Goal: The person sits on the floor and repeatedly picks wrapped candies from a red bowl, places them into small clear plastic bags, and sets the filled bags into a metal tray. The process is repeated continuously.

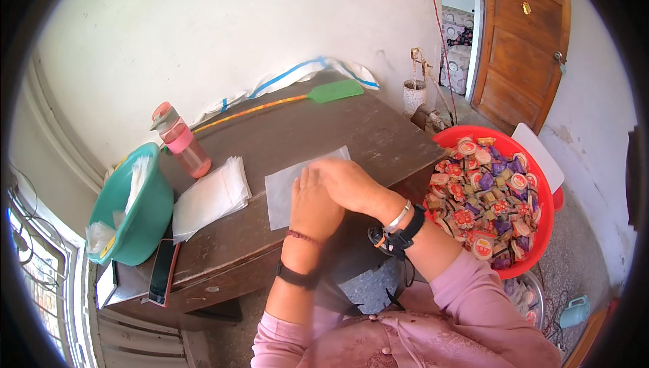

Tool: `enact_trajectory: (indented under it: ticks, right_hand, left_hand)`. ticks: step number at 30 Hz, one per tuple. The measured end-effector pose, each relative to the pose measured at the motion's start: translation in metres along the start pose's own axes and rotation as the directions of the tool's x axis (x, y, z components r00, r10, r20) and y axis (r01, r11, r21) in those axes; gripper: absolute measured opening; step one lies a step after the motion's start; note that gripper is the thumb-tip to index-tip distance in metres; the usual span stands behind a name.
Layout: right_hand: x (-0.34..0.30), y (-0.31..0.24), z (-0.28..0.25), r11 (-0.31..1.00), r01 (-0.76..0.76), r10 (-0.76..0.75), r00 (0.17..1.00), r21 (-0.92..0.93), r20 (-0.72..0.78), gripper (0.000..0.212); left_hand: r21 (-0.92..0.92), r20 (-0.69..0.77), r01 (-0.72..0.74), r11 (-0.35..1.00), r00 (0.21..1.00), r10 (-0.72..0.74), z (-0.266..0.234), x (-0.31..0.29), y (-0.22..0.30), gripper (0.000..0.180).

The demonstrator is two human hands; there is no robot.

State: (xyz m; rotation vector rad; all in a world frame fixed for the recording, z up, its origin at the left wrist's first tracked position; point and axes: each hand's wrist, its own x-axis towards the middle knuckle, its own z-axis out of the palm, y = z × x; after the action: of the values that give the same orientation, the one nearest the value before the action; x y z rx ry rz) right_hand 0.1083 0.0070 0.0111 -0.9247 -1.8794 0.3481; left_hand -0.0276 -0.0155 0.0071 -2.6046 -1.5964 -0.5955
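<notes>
A thin, translucent white plastic bag or sheet [280,195] lies on the dark brown table, close to its front edge. My hands meet over it. My left hand [316,207], with a ring on one finger, has its fingers bent toward the bag. Across its fingertips comes my right hand [351,184], fingers pressed together. Whatever is between the fingers is hidden by the hands. Left of the bag sits a stack of similar white bags [213,199].
On the table are a pink bottle [182,141], a teal basin [138,216] holding plastic bags, a phone [164,270] at the front edge and a green fly swatter [334,91]. To the right stands a red basin [549,233] full of small wrapped packets [483,199]. A wooden door [517,50] is behind.
</notes>
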Motion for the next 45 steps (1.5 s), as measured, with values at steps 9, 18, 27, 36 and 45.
enact_trajectory:
  ticks: [9, 18, 27, 36, 45]
  right_hand:
    - [-0.006, 0.012, 0.008, 0.978, 0.025, -0.006, 0.996, -0.206, 0.094, 0.03]
    - [-0.008, -0.005, 0.001, 0.861, -0.028, 0.143, 0.972, -0.508, 0.188, 0.038]
    - [-0.016, 0.019, 0.005, 0.789, 0.019, -0.011, 1.0, -0.614, 0.017, 0.033]
    - [-0.009, 0.045, -0.012, 0.979, -0.194, 0.202, 0.908, 0.059, -0.367, 0.016]
    - [-0.009, 0.03, -0.019, 0.937, -0.305, 0.348, 0.868, 0.171, -0.354, 0.019]
  left_hand:
    - [-0.018, 0.044, 0.103, 0.995, 0.994, -0.102, -0.007, -0.004, -0.032, 0.058]
    - [0.066, 0.042, 0.227, 0.972, 0.972, -0.23, -0.012, -0.016, -0.059, 0.066]
    - [0.067, 0.04, 0.264, 0.962, 0.963, -0.267, -0.018, -0.022, -0.069, 0.065]
    - [0.039, -0.207, 0.191, 0.981, 0.962, -0.179, -0.019, -0.031, -0.078, 0.048]
    - [-0.414, -0.309, -0.062, 0.908, 0.948, -0.077, -0.025, -0.007, -0.002, 0.02]
